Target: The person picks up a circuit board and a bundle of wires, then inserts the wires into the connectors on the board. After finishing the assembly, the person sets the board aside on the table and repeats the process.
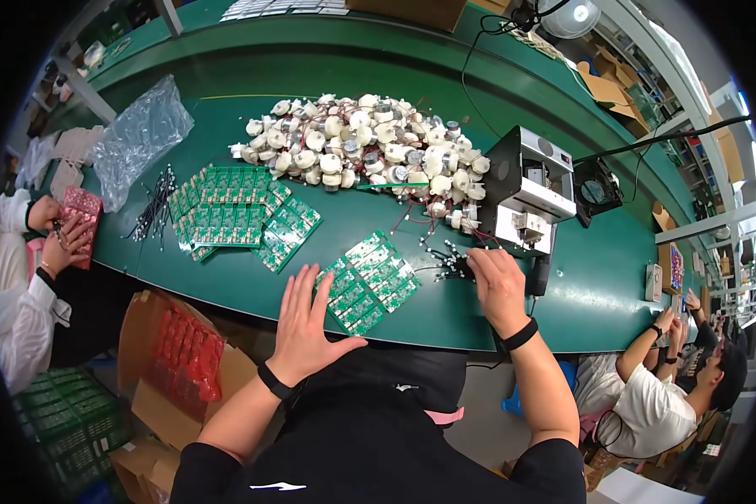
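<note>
A green circuit board panel (374,284), split into several small boards, lies on the table in front of me. My left hand (304,329) rests along its left edge with the fingers spread. To the right of the panel is a small bundle of short black wires (448,260) with pale ends. My right hand (499,287) is closed at the right end of that bundle, its fingertips bent down onto the wires. How many wires it grips is hidden. Farther left, more green panels (227,210) lie stacked and overlapping.
A big heap of white round motors (353,143) with red wires covers the table's far middle. Right of it stands a black and silver machine (529,189). More black wires (153,206) and a clear plastic bag (143,139) lie left. Co-workers sit on both sides; a cardboard box (147,336) stands below.
</note>
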The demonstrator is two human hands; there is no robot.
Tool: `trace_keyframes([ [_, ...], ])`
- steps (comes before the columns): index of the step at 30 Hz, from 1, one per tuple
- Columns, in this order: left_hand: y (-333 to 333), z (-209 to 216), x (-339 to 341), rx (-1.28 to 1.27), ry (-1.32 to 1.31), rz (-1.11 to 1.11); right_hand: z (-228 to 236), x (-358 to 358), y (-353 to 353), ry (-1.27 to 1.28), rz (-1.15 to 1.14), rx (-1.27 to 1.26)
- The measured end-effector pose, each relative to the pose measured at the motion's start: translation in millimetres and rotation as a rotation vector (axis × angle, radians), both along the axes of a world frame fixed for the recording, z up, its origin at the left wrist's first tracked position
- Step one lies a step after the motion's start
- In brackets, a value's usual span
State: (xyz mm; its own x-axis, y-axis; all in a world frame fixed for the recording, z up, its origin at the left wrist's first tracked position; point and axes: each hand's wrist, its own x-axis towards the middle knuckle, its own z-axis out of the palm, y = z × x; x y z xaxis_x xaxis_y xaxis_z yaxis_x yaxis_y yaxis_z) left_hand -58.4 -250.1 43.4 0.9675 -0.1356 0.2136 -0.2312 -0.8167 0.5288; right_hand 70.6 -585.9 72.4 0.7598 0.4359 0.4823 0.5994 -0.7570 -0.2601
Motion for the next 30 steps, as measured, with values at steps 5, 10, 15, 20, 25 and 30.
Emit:
trace_keyframes([
  [5, 15.4, 1.0, 11.2, -0.021, 0.004, -0.129, 11.3, 2.8, -5.3, 0.063, -0.050, 0.027],
  [10, 31.9, 13.5, 34.8, -0.032, 0.061, -0.309, 9.8, 6.0, -19.2, 0.131, 0.000, 0.013],
  [15, 32.6, 21.4, 49.5, 0.012, 0.095, -0.413, 19.1, 5.8, -11.9, 0.140, 0.025, 0.079],
  [20, 16.3, 10.4, 26.7, 0.069, 0.046, -0.049, 44.4, 2.4, -5.8, 0.064, -0.027, 0.176],
  [25, -15.1, 18.3, -12.1, -0.039, 0.074, 0.202, 51.1, 8.6, -9.2, 0.027, -0.077, 0.263],
  [30, -16.6, 25.2, -20.0, -0.318, 0.460, 0.001, 54.9, 15.7, -3.6, 0.174, -0.012, 0.240],
])
